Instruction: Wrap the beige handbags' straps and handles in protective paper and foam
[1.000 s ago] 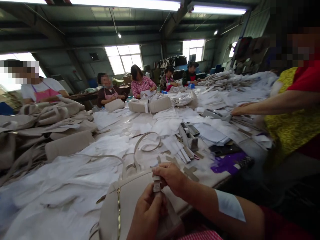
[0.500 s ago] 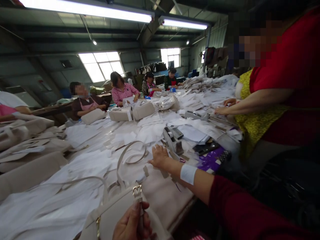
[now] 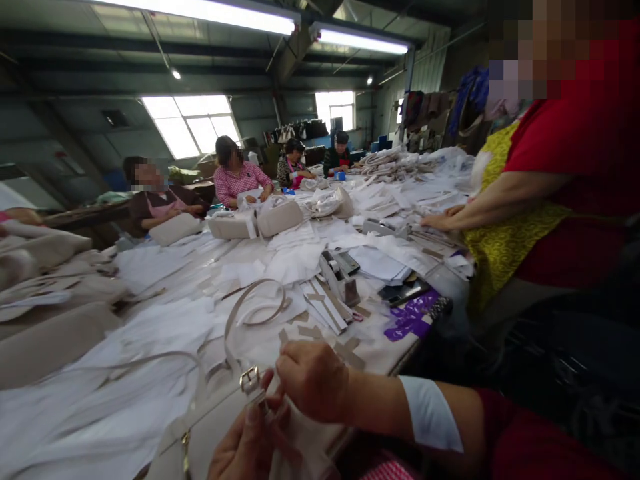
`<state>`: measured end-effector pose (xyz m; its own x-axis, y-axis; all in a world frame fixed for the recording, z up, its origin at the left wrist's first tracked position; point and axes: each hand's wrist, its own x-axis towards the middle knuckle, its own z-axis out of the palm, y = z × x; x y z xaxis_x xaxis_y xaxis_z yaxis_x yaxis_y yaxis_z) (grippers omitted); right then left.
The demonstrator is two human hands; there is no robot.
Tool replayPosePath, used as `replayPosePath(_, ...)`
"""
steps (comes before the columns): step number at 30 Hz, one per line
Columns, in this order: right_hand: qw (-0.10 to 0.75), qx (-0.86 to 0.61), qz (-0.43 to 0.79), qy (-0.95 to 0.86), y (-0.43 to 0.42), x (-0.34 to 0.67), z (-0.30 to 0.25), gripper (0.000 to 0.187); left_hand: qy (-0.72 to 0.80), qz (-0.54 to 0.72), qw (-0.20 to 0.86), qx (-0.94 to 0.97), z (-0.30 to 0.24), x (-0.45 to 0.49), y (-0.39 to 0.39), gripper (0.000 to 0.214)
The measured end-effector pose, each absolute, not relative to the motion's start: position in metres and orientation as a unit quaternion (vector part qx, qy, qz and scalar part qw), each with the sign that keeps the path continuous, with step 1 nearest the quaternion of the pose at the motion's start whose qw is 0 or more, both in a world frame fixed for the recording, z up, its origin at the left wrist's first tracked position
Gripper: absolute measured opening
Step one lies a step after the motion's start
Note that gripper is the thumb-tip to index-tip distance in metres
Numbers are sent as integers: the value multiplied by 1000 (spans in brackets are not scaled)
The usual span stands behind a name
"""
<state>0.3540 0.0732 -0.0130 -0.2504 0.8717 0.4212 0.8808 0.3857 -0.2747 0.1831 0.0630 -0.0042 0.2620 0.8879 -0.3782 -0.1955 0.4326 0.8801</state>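
Note:
A beige handbag (image 3: 205,427) lies at the near edge of the long table (image 3: 395,350), its strap (image 3: 250,307) looping away over white paper. A metal buckle (image 3: 249,380) sits at the bag's top corner. My left hand (image 3: 245,443) is closed on the bag just below the buckle. My right hand (image 3: 313,380) is closed, its fingers pinched at the bag beside the buckle; what they pinch is hidden. A white bandage (image 3: 430,413) wraps my right forearm.
White paper sheets and beige strips cover the table. A tape dispenser (image 3: 343,277) and purple scraps (image 3: 410,320) lie ahead on the right. A person in red and yellow (image 3: 550,193) stands at the right edge, hands on the table. Several workers sit at the far side with more bags (image 3: 255,220).
My right hand has come back from the middle of the table to the bag's buckle beside my left hand. The view has shifted slightly left and down.

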Motion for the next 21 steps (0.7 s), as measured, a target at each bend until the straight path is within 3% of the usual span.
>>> replayPosePath(5, 430, -395, 122, -803, 38, 342, -1, 20, 458, 408, 685, 393, 2, 178, 53, 41)
replayPosePath(7, 489, -437, 152, -739, 44, 355, 9, 12, 447, 436, 692, 363, -2, 178, 51, 37)
replayPosePath(8, 503, -472, 166, -705, 49, 362, 13, 17, 442, 442, 694, 358, -4, 178, 51, 35)
replayPosePath(10, 478, -513, 256, -665, 60, 371, 20, 34, 428, 435, 693, 384, -6, 179, 49, 35)
replayPosePath(12, 417, -477, 425, -646, 67, 373, 20, 31, 425, 405, 673, 449, -4, 180, 48, 39)
replayPosePath(15, 433, -437, 577, -538, 69, 361, 11, 36, 467, 385, 563, 563, 1, 180, 48, 42)
replayPosePath(18, 530, -459, 586, -407, 70, 342, -1, 35, 498, 402, 411, 649, 0, 178, 52, 37)
replayPosePath(21, 575, -394, 616, -368, 72, 327, -4, 35, 495, 417, 306, 699, -2, 178, 60, 34)
